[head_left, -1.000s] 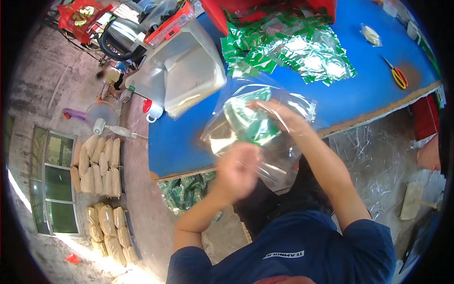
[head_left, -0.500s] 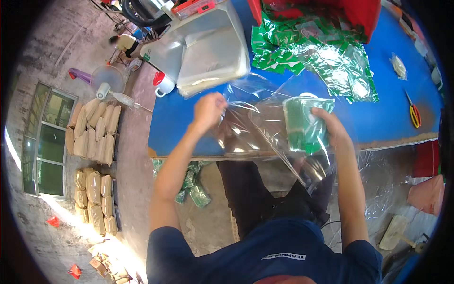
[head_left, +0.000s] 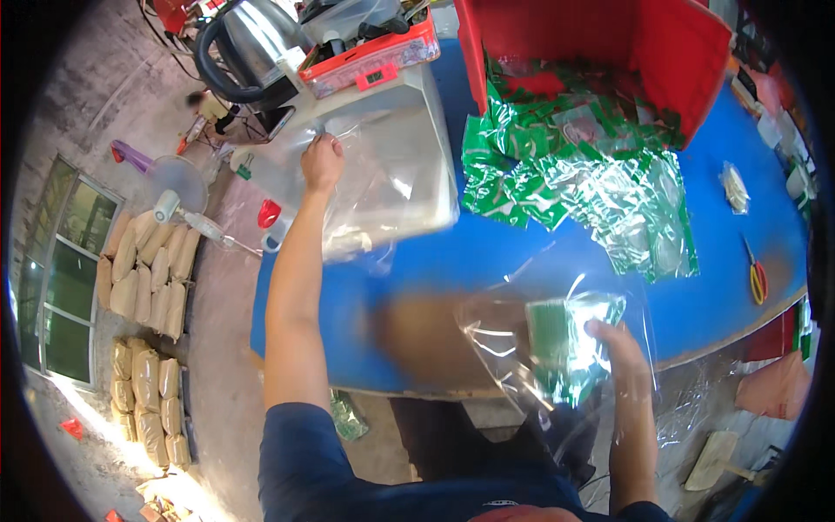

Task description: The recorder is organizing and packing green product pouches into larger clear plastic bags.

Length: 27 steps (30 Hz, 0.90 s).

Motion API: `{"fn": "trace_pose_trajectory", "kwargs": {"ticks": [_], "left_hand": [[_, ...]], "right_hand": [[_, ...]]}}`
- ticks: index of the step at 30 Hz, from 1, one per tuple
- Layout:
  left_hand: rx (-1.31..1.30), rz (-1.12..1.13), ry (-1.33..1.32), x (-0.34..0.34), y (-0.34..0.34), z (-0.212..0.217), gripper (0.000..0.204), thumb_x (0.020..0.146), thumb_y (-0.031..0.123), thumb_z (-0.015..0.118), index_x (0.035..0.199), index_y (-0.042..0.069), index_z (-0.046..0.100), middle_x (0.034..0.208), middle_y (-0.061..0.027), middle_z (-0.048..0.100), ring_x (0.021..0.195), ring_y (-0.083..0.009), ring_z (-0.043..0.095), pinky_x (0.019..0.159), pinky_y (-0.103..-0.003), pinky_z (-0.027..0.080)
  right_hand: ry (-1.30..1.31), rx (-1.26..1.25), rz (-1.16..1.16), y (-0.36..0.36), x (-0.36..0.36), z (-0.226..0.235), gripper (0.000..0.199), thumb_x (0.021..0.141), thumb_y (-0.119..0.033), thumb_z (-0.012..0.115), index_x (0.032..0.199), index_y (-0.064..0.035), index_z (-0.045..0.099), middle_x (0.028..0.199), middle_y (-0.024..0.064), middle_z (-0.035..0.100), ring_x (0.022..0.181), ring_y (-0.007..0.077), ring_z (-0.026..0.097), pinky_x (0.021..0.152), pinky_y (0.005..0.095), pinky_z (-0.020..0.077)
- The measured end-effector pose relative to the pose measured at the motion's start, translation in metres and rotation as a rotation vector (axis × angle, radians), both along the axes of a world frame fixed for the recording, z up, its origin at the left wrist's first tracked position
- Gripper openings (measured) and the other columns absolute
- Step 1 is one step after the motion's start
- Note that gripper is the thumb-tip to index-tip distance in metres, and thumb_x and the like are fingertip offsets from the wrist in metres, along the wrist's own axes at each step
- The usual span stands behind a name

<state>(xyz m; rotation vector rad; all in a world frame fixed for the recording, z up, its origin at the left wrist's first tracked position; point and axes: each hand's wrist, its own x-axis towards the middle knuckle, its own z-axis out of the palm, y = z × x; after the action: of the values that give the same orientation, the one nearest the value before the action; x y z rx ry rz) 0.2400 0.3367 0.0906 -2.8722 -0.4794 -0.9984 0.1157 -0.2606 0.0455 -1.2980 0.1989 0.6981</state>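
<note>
Low over the front of the table, my right hand (head_left: pixel 622 350) is closed round a bundle of green packets (head_left: pixel 557 339). A loose clear plastic bag (head_left: pixel 494 335) surrounds the bundle; glare hides whether my fingers are inside or outside it. My left hand (head_left: pixel 322 163) reaches to the far left, over a thick stack of clear plastic bags (head_left: pixel 391 204). Its fingers are closed by some wrinkled clear film, and what they hold cannot be made out. Many loose green packets (head_left: pixel 539 187) spill from a red bin (head_left: pixel 687 70) at the back.
Yellow-handled scissors (head_left: pixel 759 283) and a small clear packet (head_left: pixel 735 189) lie on the blue table (head_left: pixel 435 274) at right. A steel kettle (head_left: pixel 252 43) and a red-edged box of tools (head_left: pixel 374 52) stand back left. Far left are a fan (head_left: pixel 174 196) and stacked brown sacks (head_left: pixel 148 278).
My left hand has let go of the bag round the bundle and moved up and left to the stack. My right hand, with the bundle, sits lower in view. The whole view has shifted.
</note>
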Motion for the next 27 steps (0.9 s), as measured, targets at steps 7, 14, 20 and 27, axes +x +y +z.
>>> {"fn": "trace_pose_trajectory", "kwargs": {"ticks": [7, 14, 20, 27], "left_hand": [[0.152, 0.124, -0.116, 0.06, 0.006, -0.042, 0.035, 0.084, 0.021, 0.071, 0.115, 0.007, 0.062, 0.113, -0.0146, 0.062, 0.106, -0.0364, 0.06, 0.09, -0.047, 0.049], [-0.199, -0.187, 0.245, -0.045, -0.021, -0.061, 0.069, 0.086, 0.049, 0.066, 0.142, 0.012, 0.047, 0.146, -0.0205, 0.042, 0.137, -0.04, 0.037, 0.111, -0.057, 0.027], [-0.353, 0.055, 0.482, -0.067, -0.051, -0.062, 0.089, 0.083, 0.072, 0.054, 0.153, 0.02, 0.035, 0.161, -0.0198, 0.022, 0.15, -0.0402, 0.015, 0.118, -0.062, 0.008], [-0.333, 0.008, 0.613, -0.069, -0.034, -0.052, 0.092, 0.08, 0.071, 0.058, 0.152, 0.018, 0.036, 0.157, -0.0198, 0.028, 0.147, -0.042, 0.02, 0.115, -0.067, 0.015]], "right_hand": [[0.03, 0.024, -0.103, -0.013, 0.0, -0.007, 0.074, 0.068, -0.021, 0.079, 0.133, 0.001, 0.052, 0.115, 0.0113, 0.064, 0.105, 0.0233, 0.062, 0.089, 0.0354, 0.0499], [-0.055, -0.058, -0.083, -0.039, 0.008, -0.027, 0.075, 0.064, -0.029, 0.082, 0.127, 0.0035, 0.057, 0.114, 0.0107, 0.067, 0.102, 0.0233, 0.064, 0.09, 0.0357, 0.0494], [-0.075, -0.154, -0.151, -0.029, -0.016, -0.015, 0.066, 0.071, -0.027, 0.078, 0.125, 0.0037, 0.059, 0.112, 0.0106, 0.068, 0.1, 0.0225, 0.065, 0.089, 0.0353, 0.0504], [-0.112, 0.072, -0.024, -0.005, -0.039, 0.034, 0.063, 0.079, -0.012, 0.076, 0.135, 0.0044, 0.051, 0.122, 0.0123, 0.064, 0.109, 0.0244, 0.063, 0.099, 0.0362, 0.0463]]}}
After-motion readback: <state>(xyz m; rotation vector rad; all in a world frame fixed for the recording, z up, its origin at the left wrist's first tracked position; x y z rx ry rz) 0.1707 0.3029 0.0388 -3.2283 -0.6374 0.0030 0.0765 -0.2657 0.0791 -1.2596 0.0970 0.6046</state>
